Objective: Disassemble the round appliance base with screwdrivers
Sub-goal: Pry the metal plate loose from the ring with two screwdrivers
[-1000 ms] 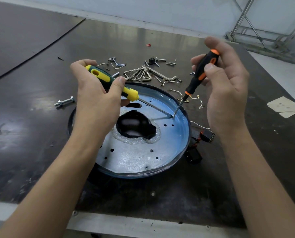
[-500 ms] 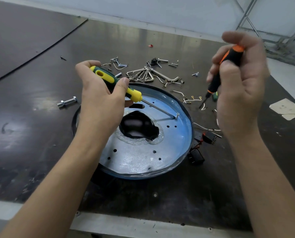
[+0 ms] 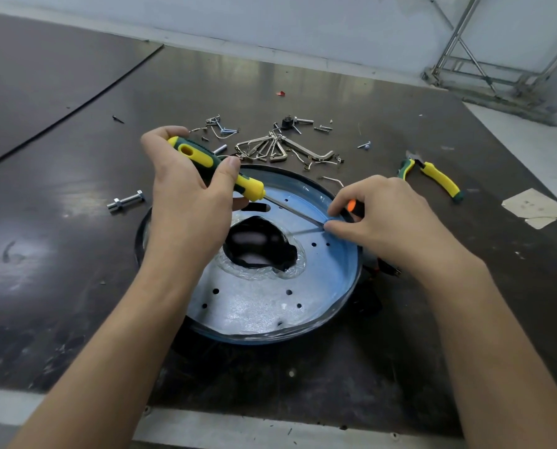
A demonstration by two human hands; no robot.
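Working with two screwdrivers on a round appliance base (image 3: pixel 248 307) that lies flat on a dark table (image 3: pixel 76 260), under both hands.

The left hand (image 3: pixel 186 205) grips a yellow-and-green screwdriver (image 3: pixel 194 153) above the base's far left side. Its long axis runs from upper left to lower right, and the shaft points at the base's right rim. The right hand (image 3: pixel 387 222) sits at that rim, fingers curled round an orange-and-black screwdriver (image 3: pixel 355 207), thumb and forefinger pinched at the other shaft's tip. Hex keys (image 3: pixel 270 149) lie beyond the base.
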